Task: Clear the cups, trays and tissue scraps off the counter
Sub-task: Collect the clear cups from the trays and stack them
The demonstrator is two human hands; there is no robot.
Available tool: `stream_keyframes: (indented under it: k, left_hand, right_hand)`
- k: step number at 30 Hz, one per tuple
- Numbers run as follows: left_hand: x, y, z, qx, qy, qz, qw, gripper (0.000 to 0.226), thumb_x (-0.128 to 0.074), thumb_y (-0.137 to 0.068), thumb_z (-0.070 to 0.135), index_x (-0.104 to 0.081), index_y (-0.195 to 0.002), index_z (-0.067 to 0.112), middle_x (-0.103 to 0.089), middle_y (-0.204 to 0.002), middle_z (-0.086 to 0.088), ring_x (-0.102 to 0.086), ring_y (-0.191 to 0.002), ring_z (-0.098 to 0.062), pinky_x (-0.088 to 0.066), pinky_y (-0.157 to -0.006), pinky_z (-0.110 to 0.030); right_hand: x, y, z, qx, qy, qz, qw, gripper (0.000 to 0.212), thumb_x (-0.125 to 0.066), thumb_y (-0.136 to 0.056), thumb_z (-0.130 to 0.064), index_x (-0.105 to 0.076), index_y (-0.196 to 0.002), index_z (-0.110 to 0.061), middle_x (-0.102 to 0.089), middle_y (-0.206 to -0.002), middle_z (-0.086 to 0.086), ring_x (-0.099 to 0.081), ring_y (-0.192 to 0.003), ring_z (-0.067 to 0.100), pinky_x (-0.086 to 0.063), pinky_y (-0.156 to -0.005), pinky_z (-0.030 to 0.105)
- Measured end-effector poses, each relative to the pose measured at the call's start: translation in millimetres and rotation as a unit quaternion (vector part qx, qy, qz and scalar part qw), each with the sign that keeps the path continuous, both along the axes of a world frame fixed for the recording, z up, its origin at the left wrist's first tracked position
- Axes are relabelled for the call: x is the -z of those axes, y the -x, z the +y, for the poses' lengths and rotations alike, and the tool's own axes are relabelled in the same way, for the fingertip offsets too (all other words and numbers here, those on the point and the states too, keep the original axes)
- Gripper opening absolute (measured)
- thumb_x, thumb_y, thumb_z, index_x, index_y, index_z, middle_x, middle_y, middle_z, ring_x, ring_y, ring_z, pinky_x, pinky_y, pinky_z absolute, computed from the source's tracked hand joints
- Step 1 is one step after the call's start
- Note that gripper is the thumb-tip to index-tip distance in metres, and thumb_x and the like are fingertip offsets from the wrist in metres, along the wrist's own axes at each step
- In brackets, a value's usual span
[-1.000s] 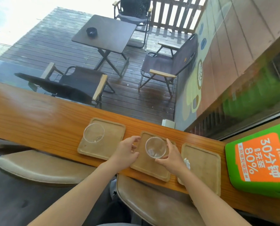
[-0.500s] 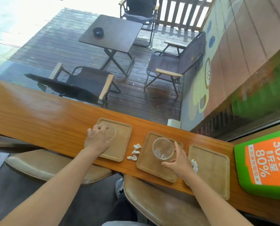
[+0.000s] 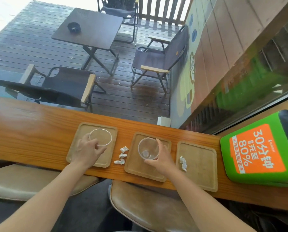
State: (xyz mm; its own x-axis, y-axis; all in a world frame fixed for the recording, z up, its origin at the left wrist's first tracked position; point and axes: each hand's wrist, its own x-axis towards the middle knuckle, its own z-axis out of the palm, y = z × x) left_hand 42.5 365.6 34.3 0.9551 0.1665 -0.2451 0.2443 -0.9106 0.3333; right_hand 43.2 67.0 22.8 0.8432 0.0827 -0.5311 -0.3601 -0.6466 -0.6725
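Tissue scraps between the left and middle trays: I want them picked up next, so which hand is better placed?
Neither is free: the left hand grips one cup, the right hand another. Both sit about equally near the scraps.

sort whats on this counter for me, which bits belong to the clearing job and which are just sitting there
Job: left cup, middle cup, three wooden trays, tissue scraps, scrap on right tray.

Just there: green box, stools, patio furniture.
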Motion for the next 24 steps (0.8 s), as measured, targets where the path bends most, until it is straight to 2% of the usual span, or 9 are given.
stream_keyframes:
  k: [4,7,9,11,13,15,20,22,24]
  left_hand:
    - [-16.8,5.7,-15.7,0.008,0.056,-0.068,0.996,0.033,-0.076,-0.080,0.043,-0.058,-0.064,0.021,-0.054,-0.135,-0.016,-0.050,-0.124,-0.034,-0.047,-0.090,-0.044]
    - [-30.8,9.9,-39.9,0.039,0.138,-0.110,0.984,0.032,-0.079,-0.078,0.041,-0.052,-0.064,0.028,-0.051,-0.139,-0.013,-0.049,-0.126,-0.028,-0.045,-0.093,-0.041]
    - [-38.1,10.9,-60.0,0.071,0.188,-0.134,0.970,0.030,-0.081,-0.076,0.038,-0.052,-0.067,0.033,-0.051,-0.139,-0.006,-0.046,-0.122,-0.013,-0.041,-0.094,-0.032]
    - [-43.6,10.2,-79.4,0.110,0.221,-0.158,0.956,0.026,-0.082,-0.075,0.033,-0.057,-0.071,0.027,-0.049,-0.138,0.002,-0.041,-0.121,-0.003,-0.037,-0.098,-0.020]
    - [-49.0,6.8,-95.7,0.148,0.238,-0.182,0.942,0.024,-0.083,-0.075,0.027,-0.061,-0.076,0.020,-0.045,-0.139,0.006,-0.039,-0.126,0.000,-0.031,-0.099,-0.006]
    - [-54.6,2.7,-105.1,0.158,0.254,-0.203,0.932,0.024,-0.083,-0.076,0.027,-0.061,-0.078,0.020,-0.045,-0.141,0.007,-0.040,-0.129,0.001,-0.029,-0.100,-0.002]
    - [-49.5,-4.4,-115.5,0.178,0.287,-0.192,0.921,0.028,-0.075,-0.078,0.043,-0.056,-0.092,0.029,-0.046,-0.143,0.007,-0.041,-0.133,-0.001,-0.034,-0.103,-0.010]
    - [-38.8,-2.0,-119.5,0.178,0.305,-0.161,0.922,0.039,-0.074,-0.078,0.043,-0.050,-0.106,0.031,-0.045,-0.135,0.014,-0.041,-0.131,0.002,-0.046,-0.100,-0.025]
    - [-28.3,0.4,-124.0,0.174,0.310,-0.134,0.925,0.058,-0.076,-0.077,0.039,-0.039,-0.121,0.036,-0.042,-0.126,0.017,-0.044,-0.122,0.007,-0.051,-0.094,-0.029]
  right_hand:
    - [6.2,2.2,2.8,0.016,-0.021,-0.029,0.999,0.090,-0.087,-0.069,-0.041,-0.030,-0.139,-0.041,-0.042,-0.136,-0.010,-0.041,-0.118,0.007,-0.036,-0.095,0.026]
    - [12.2,6.4,2.2,0.015,-0.027,-0.048,0.998,0.089,-0.086,-0.068,-0.045,-0.031,-0.137,-0.043,-0.041,-0.131,-0.018,-0.042,-0.118,0.006,-0.040,-0.097,0.029]
    - [14.7,7.8,1.4,0.019,-0.034,-0.051,0.998,0.088,-0.086,-0.067,-0.047,-0.031,-0.136,-0.046,-0.039,-0.128,-0.021,-0.046,-0.119,0.008,-0.043,-0.100,0.032]
    - [14.9,8.2,0.7,0.024,-0.038,-0.057,0.997,0.084,-0.085,-0.068,-0.047,-0.030,-0.130,-0.052,-0.040,-0.126,-0.022,-0.049,-0.118,0.010,-0.046,-0.099,0.032]
    - [13.7,7.6,-0.5,0.032,-0.048,-0.065,0.996,0.082,-0.086,-0.068,-0.047,-0.029,-0.127,-0.055,-0.042,-0.121,-0.026,-0.051,-0.117,0.010,-0.048,-0.098,0.033]
    - [12.5,7.4,0.3,0.027,-0.058,-0.065,0.996,0.082,-0.086,-0.068,-0.046,-0.031,-0.129,-0.053,-0.042,-0.122,-0.027,-0.054,-0.115,0.012,-0.053,-0.097,0.039]
    - [11.5,9.7,3.0,0.035,-0.074,-0.054,0.995,0.087,-0.085,-0.069,-0.047,-0.031,-0.138,-0.046,-0.044,-0.139,-0.014,-0.059,-0.114,0.021,-0.055,-0.095,0.046]
    - [12.4,9.7,3.1,0.039,-0.072,-0.050,0.995,0.089,-0.085,-0.069,-0.047,-0.030,-0.139,-0.045,-0.045,-0.142,-0.009,-0.057,-0.115,0.021,-0.054,-0.095,0.047]
    - [12.9,8.9,3.8,0.042,-0.072,-0.053,0.995,0.087,-0.085,-0.068,-0.048,-0.031,-0.137,-0.047,-0.048,-0.139,-0.010,-0.057,-0.113,0.018,-0.054,-0.094,0.045]
